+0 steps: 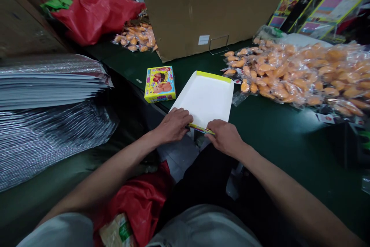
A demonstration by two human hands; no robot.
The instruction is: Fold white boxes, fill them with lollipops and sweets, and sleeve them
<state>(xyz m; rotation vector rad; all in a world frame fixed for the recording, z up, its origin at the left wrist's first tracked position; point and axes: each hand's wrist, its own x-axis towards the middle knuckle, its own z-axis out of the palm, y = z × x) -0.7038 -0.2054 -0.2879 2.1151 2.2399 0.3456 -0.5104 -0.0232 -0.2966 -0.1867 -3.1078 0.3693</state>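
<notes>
A shallow cardboard tray, perhaps a box lid [211,96], lies at the table edge with its plain white inside facing up. Its far wall has a yellow edge, and printed colour shows along the near wall. My left hand [177,124] grips the near left corner with curled fingers. At the near right corner, my right hand [224,136] is closed on the same wall. A small yellow printed box [160,84] rests just left of the tray, apart from my hands.
Plastic-wrapped orange pieces [300,69] are heaped at the right. A large brown carton [219,8] stands behind. Silver bubble sheets [52,123] are stacked at the left, near a red bag [95,15]. Another red bag [138,204] lies below, beside my legs.
</notes>
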